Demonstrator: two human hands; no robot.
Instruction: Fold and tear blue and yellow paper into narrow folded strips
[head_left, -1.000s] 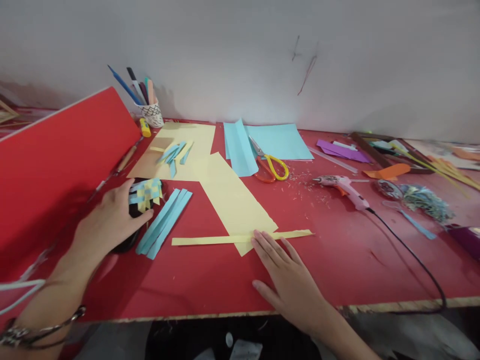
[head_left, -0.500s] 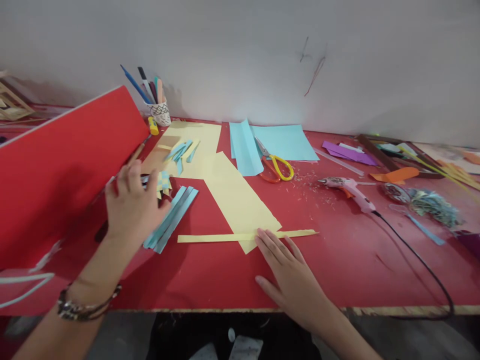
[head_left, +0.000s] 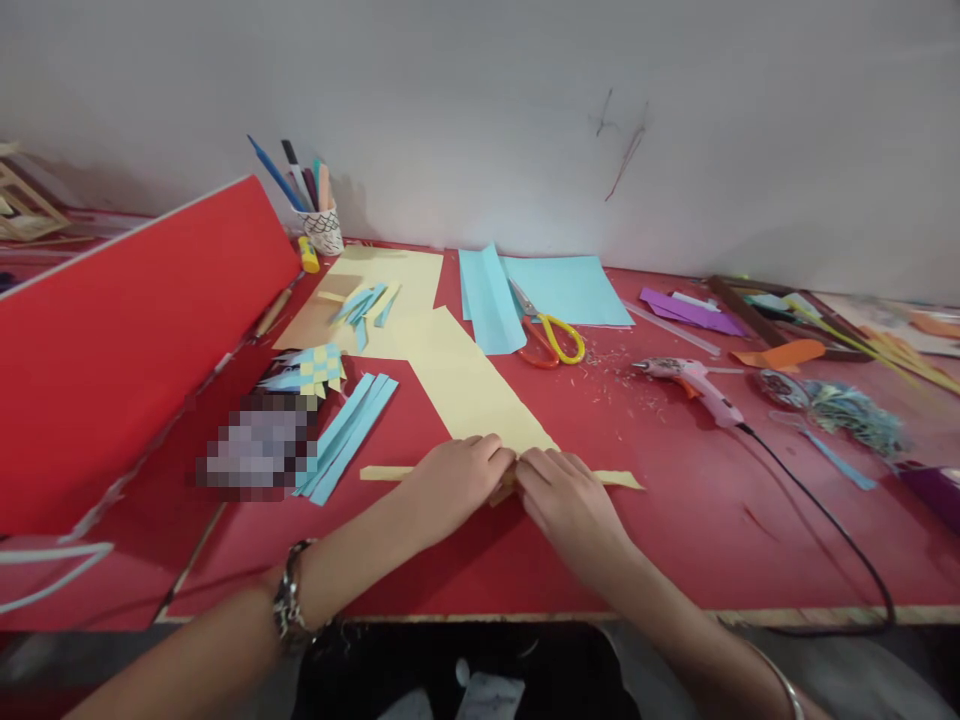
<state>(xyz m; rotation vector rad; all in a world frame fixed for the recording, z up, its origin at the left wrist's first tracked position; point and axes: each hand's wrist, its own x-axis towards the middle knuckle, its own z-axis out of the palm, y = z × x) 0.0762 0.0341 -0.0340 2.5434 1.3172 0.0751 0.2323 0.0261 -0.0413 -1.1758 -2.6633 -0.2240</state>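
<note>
My left hand (head_left: pixel 463 480) and my right hand (head_left: pixel 568 492) meet at the middle of a narrow yellow paper strip (head_left: pixel 384 473). Fingers of both are closed and pinch there, covering that part of the strip. Its two ends stick out past my hands to the left and right. Beneath lies the near end of a wider yellow paper piece (head_left: pixel 480 380). Left of my left hand are several light-blue paper strips (head_left: pixel 351 440), laid side by side at a slant. Behind them rests a small blue-and-yellow woven paper piece (head_left: pixel 321 366).
A pixelated flat object (head_left: pixel 255 450) lies at left by a leaning red board (head_left: pixel 150 340). Scissors (head_left: pixel 559 340) touch blue paper sheets (head_left: pixel 562 285). A pink glue gun (head_left: pixel 697 385) with a black cord lies right. A pen cup (head_left: pixel 322 230) stands by the wall.
My left hand has come from above the woven piece at left to the strip beside my right hand. My right hand, flat before, now has its fingers bent in a pinch.
</note>
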